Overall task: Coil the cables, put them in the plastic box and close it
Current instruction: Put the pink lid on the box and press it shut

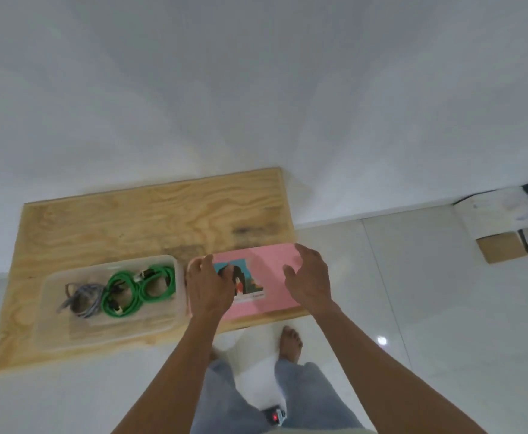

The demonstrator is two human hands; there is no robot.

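A clear plastic box (175, 321) stands open on the left part of a plywood board (150, 220). Inside it lie coiled green cables (137, 289) and a coiled grey cable (82, 300). To the right of the box lies its pink lid (270, 261), flat on the board, with a picture sticker on it. My left hand (209, 285) rests on the lid's left end, fingers curled at its far edge. My right hand (309, 277) hovers over the lid's right end with fingers spread; whether it touches the lid is unclear.
The board lies against a white wall (256, 89) on a glossy white tiled floor (413, 292). My legs and a bare foot (291, 343) are just below the board's front edge. An open book (500, 211) and a small wooden block (500, 250) are at the far right.
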